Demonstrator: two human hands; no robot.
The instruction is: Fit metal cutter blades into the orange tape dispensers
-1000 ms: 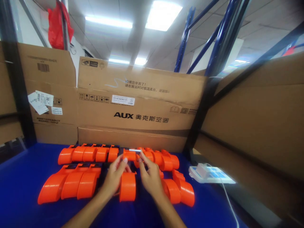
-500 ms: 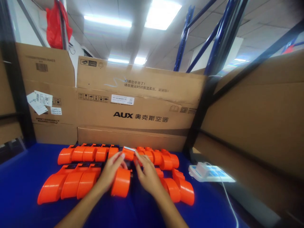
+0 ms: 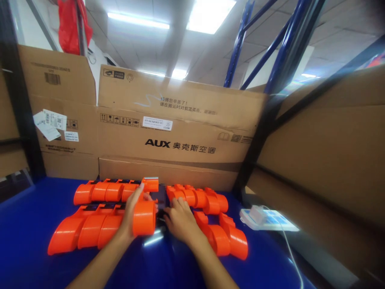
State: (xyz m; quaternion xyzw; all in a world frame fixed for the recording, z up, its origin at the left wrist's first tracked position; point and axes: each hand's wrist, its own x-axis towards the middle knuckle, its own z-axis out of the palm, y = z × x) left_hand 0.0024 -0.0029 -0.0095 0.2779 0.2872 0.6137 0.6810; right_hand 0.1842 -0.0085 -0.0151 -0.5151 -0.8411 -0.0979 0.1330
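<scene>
My left hand (image 3: 134,208) is closed around an orange tape dispenser (image 3: 144,218), held just above the table, with a pale metallic strip along its top edge. To its right my right hand (image 3: 180,218) is low over the table beside a dark box-like thing (image 3: 159,196). Its fingers are bent and pinched together at the tips; whatever is between them is hidden. Left of my hands stand two rows of orange dispensers (image 3: 88,233) with black parts on top. More orange dispensers (image 3: 218,239) sit in two rows on the right, without visible black parts.
Behind the blue table surface (image 3: 135,269) stands a cardboard wall (image 3: 177,128) with printing and labels. A white power strip (image 3: 269,220) with a plugged-in adapter and cable lies at right. Dark rack posts (image 3: 252,132) frame the space.
My right hand has left the top of the dispenser and moved down to the table near the dark box. My left hand has shifted slightly left, still holding the dispenser.
</scene>
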